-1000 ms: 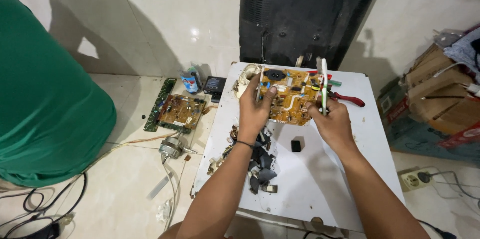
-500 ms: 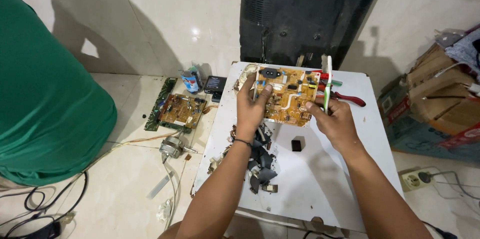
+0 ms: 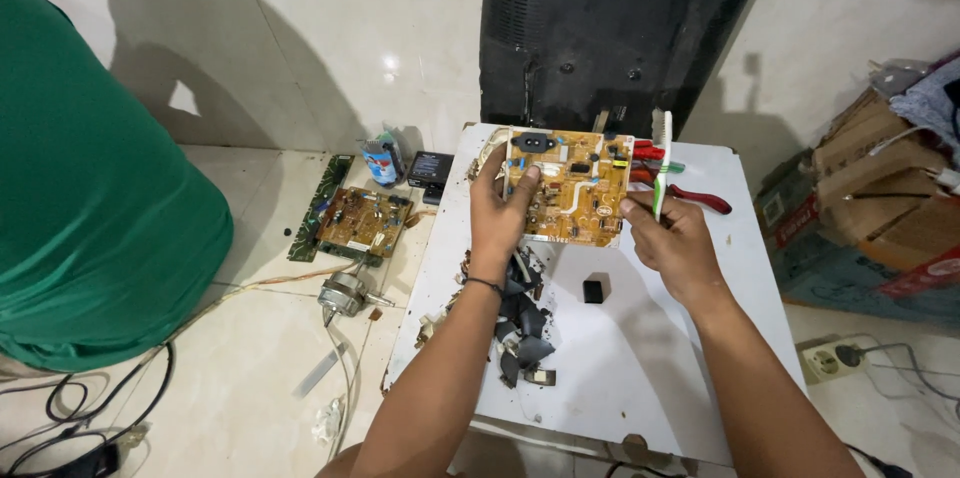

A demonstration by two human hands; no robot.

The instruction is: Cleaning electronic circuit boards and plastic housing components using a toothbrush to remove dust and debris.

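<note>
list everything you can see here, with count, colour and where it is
circuit board: 1, tan, held above the table's far end
toothbrush: 1, white and green, upright beside the board
pliers: 1, red handles, on the table behind the board
table: 1, white, centre
dark scraps: a pile, black, on the table
small block: 1, black, on the table
second board: 1, brown, on the floor
motor: 1, grey, on the floor
television back: 1, black, against the wall
left hand: grip on the board's left edge
right hand: grip on the toothbrush
</note>
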